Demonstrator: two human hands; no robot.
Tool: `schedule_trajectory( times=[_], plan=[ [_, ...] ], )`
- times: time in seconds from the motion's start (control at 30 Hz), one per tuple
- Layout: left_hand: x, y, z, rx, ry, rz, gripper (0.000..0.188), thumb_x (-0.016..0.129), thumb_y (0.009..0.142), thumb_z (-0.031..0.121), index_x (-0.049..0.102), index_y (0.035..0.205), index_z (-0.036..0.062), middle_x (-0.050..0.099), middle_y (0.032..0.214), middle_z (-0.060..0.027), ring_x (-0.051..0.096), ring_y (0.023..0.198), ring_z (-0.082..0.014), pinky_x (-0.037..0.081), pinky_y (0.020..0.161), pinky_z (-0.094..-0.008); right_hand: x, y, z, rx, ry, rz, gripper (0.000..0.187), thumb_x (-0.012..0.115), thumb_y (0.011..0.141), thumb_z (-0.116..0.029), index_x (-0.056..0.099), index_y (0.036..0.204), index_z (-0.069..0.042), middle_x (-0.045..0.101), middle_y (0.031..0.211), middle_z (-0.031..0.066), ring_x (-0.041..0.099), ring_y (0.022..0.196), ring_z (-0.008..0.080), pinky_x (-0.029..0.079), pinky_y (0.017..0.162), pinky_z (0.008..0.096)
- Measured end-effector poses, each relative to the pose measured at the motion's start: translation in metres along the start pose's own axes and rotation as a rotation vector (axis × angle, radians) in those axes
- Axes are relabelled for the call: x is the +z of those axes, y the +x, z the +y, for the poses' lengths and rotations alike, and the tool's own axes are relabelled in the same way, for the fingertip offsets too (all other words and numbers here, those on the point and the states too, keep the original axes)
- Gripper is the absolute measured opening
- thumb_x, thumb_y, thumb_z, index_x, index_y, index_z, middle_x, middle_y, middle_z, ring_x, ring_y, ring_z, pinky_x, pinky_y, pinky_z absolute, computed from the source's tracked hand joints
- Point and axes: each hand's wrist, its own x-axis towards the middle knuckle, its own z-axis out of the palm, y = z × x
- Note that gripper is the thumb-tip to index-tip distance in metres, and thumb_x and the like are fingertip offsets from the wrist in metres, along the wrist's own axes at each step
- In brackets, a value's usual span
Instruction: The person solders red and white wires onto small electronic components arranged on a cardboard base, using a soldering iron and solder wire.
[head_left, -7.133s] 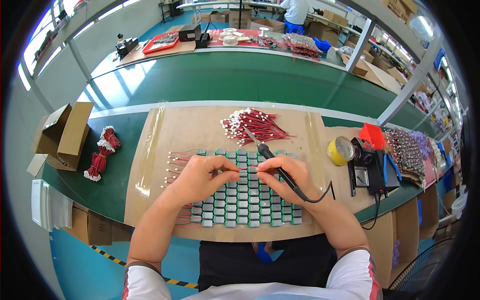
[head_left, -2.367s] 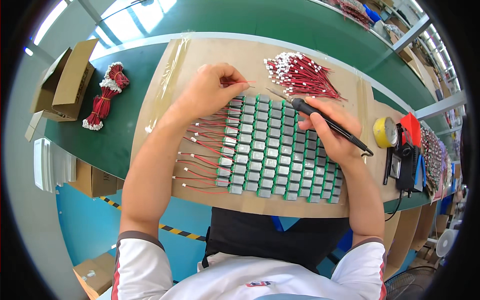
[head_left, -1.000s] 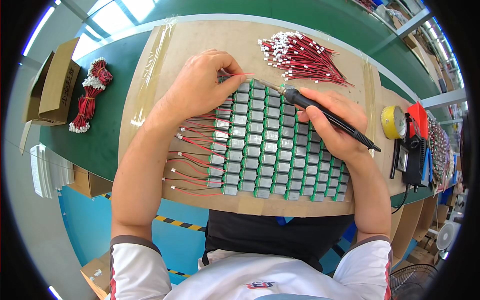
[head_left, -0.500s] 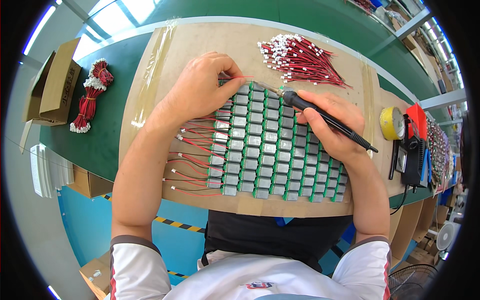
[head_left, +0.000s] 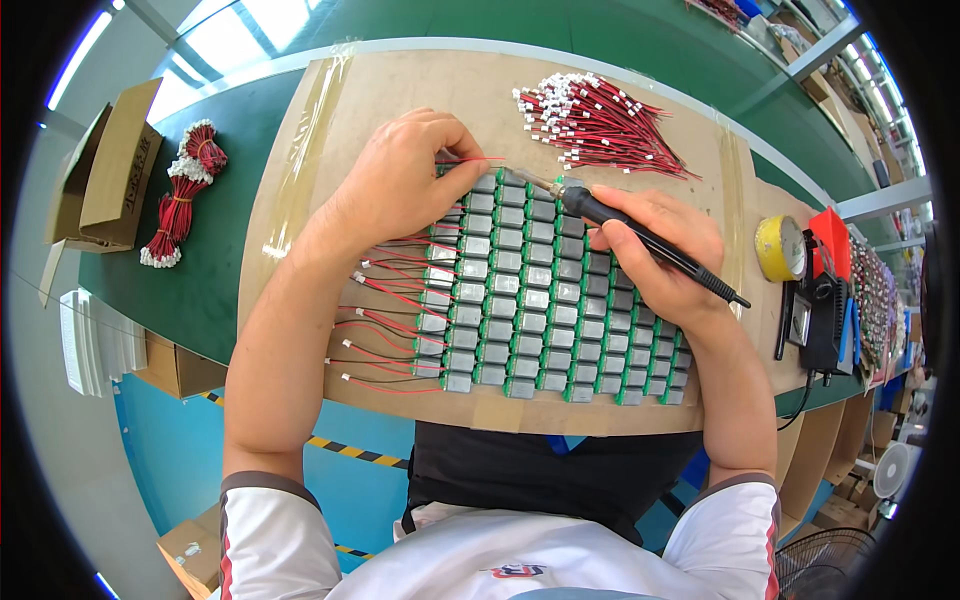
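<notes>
My left hand (head_left: pixel 420 170) pinches a thin red-and-black wire lead (head_left: pixel 484 159) at the far left corner of a slanted grid of small grey blocks (head_left: pixel 507 259) with green circuit-board edges. In my right hand (head_left: pixel 655 250) is a black-handled soldering iron (head_left: pixel 650 243), held like a pen. Its metal tip (head_left: pixel 519 172) points left, close to the wire's bare end and the far row of blocks; whether it touches cannot be made out. Several wire leads with white connectors (head_left: pixel 385 330) stick out leftward from the grid's left column.
A loose pile of red-and-black leads (head_left: pixel 610 125) lies beyond the grid on the cardboard sheet (head_left: pixel 420 80). Bundled leads (head_left: pixel 183 195) and an open cardboard box (head_left: pixel 115 170) are at left. Yellow tape (head_left: pixel 781 248) and a black soldering station (head_left: pixel 825 310) stand at right.
The soldering iron and my right hand have shifted very slightly left. My left hand keeps its pinch on the wire in nearly the same place.
</notes>
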Motion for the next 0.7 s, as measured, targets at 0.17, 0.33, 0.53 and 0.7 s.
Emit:
schedule_trajectory(
  times=[0.17, 0.33, 0.53, 0.7],
  plan=[
    [0.0004, -0.0003, -0.0007, 0.006, 0.007, 0.005, 0.017, 0.08, 0.096, 0.015, 0.074, 0.096, -0.0014, 0.073, 0.097, -0.0132, 0.071, 0.093, -0.0268, 0.058, 0.084, -0.0384, -0.0002, -0.0005, 0.0005, -0.006, 0.016, 0.016, 0.033, 0.078, 0.093, 0.002, 0.077, 0.125, 0.005, 0.078, 0.086, 0.011, 0.075, 0.073, 0.019, 0.057, 0.064, 0.0315],
    [0.0005, 0.0004, -0.0007, 0.033, 0.031, 0.018, 0.018, 0.081, 0.095, 0.016, 0.074, 0.094, -0.0009, 0.072, 0.092, -0.0137, 0.069, 0.091, -0.0298, 0.056, 0.084, -0.0405, -0.002, -0.0009, -0.0003, -0.023, -0.004, 0.02, 0.032, 0.079, 0.092, 0.001, 0.077, 0.125, 0.005, 0.078, 0.085, 0.0113, 0.075, 0.072, 0.0214, 0.057, 0.064, 0.0332],
    [-0.0024, 0.0022, 0.0043, 0.034, 0.011, 0.007, 0.017, 0.081, 0.093, 0.014, 0.073, 0.09, -0.0007, 0.072, 0.092, -0.0143, 0.069, 0.092, -0.032, 0.055, 0.083, -0.0416, -0.004, -0.0007, -0.0022, -0.019, 0.033, 0.032, 0.031, 0.08, 0.092, 0.001, 0.076, 0.121, 0.007, 0.079, 0.095, 0.0182, 0.076, 0.077, 0.0294, 0.06, 0.069, 0.0376],
    [-0.0027, 0.0018, 0.0057, 0.014, -0.012, -0.004, 0.014, 0.079, 0.094, 0.012, 0.074, 0.091, -0.0003, 0.073, 0.092, -0.0131, 0.068, 0.094, -0.0305, 0.055, 0.084, -0.0415, -0.0024, -0.0002, 0.0011, -0.075, 0.069, 0.051, 0.035, 0.081, 0.093, -0.002, 0.075, 0.126, 0.007, 0.078, 0.093, 0.0183, 0.075, 0.076, 0.0289, 0.059, 0.069, 0.0372]
  ],
)
